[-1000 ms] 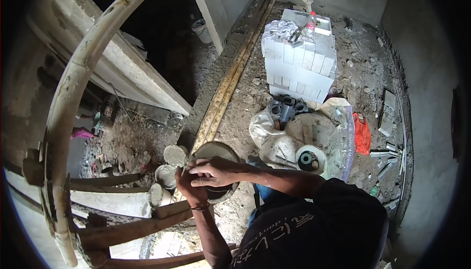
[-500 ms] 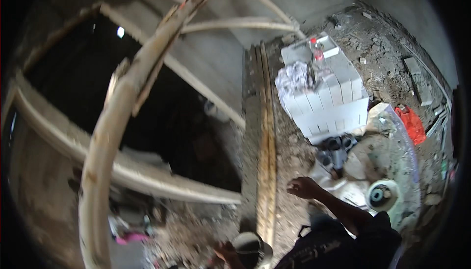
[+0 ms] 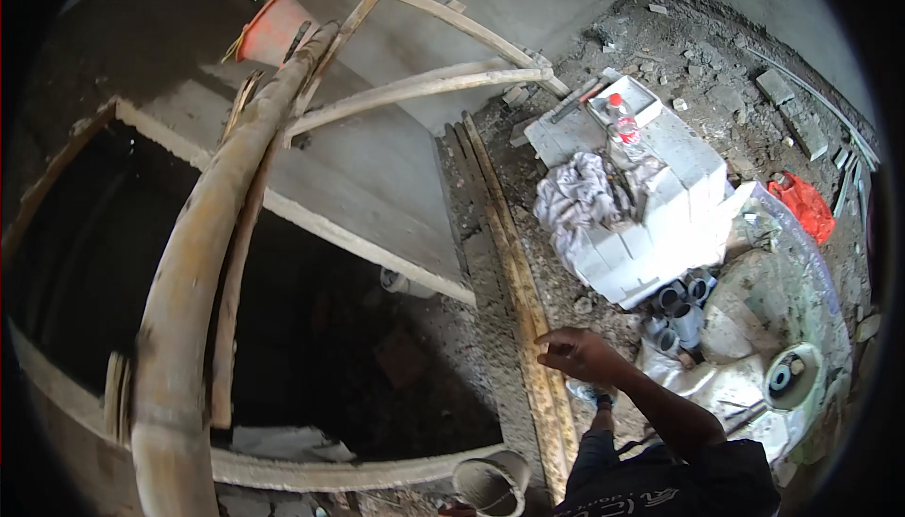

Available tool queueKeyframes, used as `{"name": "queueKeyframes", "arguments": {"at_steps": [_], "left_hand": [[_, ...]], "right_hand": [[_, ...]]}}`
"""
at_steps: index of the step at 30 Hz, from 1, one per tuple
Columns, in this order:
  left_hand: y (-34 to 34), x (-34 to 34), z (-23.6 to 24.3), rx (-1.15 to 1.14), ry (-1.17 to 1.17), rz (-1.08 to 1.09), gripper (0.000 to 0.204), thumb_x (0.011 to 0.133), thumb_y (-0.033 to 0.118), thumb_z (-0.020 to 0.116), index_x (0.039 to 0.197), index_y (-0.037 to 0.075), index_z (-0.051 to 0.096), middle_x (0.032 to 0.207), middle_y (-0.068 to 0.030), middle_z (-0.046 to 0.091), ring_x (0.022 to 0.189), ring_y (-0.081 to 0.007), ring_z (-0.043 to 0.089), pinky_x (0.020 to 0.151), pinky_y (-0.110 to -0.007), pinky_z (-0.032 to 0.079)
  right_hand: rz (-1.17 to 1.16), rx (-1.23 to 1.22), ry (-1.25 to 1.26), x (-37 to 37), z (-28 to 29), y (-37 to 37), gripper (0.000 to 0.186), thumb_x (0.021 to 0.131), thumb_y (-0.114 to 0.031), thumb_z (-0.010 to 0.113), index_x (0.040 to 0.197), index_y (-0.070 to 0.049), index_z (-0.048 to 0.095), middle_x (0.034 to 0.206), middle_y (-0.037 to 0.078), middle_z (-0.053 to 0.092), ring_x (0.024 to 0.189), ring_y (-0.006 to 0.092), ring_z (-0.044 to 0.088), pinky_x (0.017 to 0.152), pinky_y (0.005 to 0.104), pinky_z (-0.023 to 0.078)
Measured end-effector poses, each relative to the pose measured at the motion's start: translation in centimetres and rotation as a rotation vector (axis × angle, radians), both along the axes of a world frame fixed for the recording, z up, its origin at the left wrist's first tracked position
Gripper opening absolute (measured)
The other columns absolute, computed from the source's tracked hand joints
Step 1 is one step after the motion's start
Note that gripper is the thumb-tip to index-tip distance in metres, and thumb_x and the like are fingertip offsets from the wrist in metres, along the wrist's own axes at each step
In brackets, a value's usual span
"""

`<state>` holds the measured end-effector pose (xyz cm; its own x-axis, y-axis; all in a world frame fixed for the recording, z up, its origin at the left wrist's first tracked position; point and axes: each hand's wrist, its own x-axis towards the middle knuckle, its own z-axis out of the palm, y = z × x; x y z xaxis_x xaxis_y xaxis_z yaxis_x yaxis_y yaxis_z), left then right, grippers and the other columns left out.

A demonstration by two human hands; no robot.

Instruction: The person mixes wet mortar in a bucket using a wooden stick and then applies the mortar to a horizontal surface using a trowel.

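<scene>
Bare grey walls rise around a rubble-strewn floor, half of it in deep shadow. Low down I see a grey bucket, its round mouth showing, at the foot of a long yellowish timber. Just beside it peeks a sliver of the left hand — too little for me to tell whether it grips the bucket. The right hand hangs over the timber, fingers loosely bent and parted. Past that arm lie grey pipe fittings, near a white tub. Farther back stands a stack of white blocks, topped with a crumpled cloth and a red-capped bottle. Off to the right sits a red bag; across the left leans a thick pole — an orange bucket beside its upper end.
</scene>
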<state>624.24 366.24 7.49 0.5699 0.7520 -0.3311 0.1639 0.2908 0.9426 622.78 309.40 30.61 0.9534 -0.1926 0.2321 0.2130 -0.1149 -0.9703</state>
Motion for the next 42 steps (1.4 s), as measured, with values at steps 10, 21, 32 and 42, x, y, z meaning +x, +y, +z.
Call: {"name": "queueKeyframes", "arguments": {"at_steps": [10, 21, 32, 42], "left_hand": [[-8.2, 29.8, 1.1, -0.070, -0.007, -0.191, 0.031, 0.075, 0.045, 0.049, 0.071, 0.016, 0.041, 0.052, 0.0007, 0.037, 0.041, -0.0149, 0.034, 0.038, -0.030, 0.029], [-17.5, 54.9, 5.0, -0.079, -0.051, -0.313, 0.030, 0.076, 0.044, 0.049, 0.072, 0.016, 0.041, 0.053, 0.0010, 0.037, 0.041, -0.0148, 0.035, 0.038, -0.030, 0.030], [-34.2, 83.2, 16.2, -0.039, -0.210, -0.439, 0.029, 0.076, 0.043, 0.050, 0.073, 0.016, 0.042, 0.053, 0.0013, 0.037, 0.041, -0.0147, 0.036, 0.038, -0.029, 0.030], [-50.3, 100.4, 30.8, 0.014, -0.364, -0.620, 0.028, 0.077, 0.042, 0.050, 0.073, 0.016, 0.042, 0.054, 0.0016, 0.037, 0.042, -0.0147, 0.037, 0.038, -0.028, 0.031]], "right_hand": [[-0.330, 0.308, -0.561, 31.9, 11.1, -5.7, 0.027, 0.086, -0.024, 0.064, 0.105, -0.005, 0.062, 0.074, -0.003, 0.057, 0.066, 0.0055, 0.051, 0.058, 0.0223, 0.042], [-0.487, 0.350, -1.045, 59.0, 30.7, -21.7, 0.035, 0.088, -0.031, 0.059, 0.107, -0.002, 0.059, 0.092, 0.004, 0.059, 0.084, 0.0105, 0.054, 0.073, 0.0254, 0.045], [-0.424, 0.082, -1.097, 77.5, 52.1, -36.6, 0.053, 0.075, -0.034, 0.069, 0.117, -0.003, 0.056, 0.099, 0.019, 0.062, 0.095, 0.0224, 0.060, 0.085, 0.0337, 0.045], [-0.538, -0.095, -0.991, 86.8, 64.7, -34.2, 0.057, 0.068, -0.050, 0.066, 0.107, -0.010, 0.066, 0.118, 0.019, 0.057, 0.111, 0.0327, 0.054, 0.095, 0.0380, 0.041]]}}
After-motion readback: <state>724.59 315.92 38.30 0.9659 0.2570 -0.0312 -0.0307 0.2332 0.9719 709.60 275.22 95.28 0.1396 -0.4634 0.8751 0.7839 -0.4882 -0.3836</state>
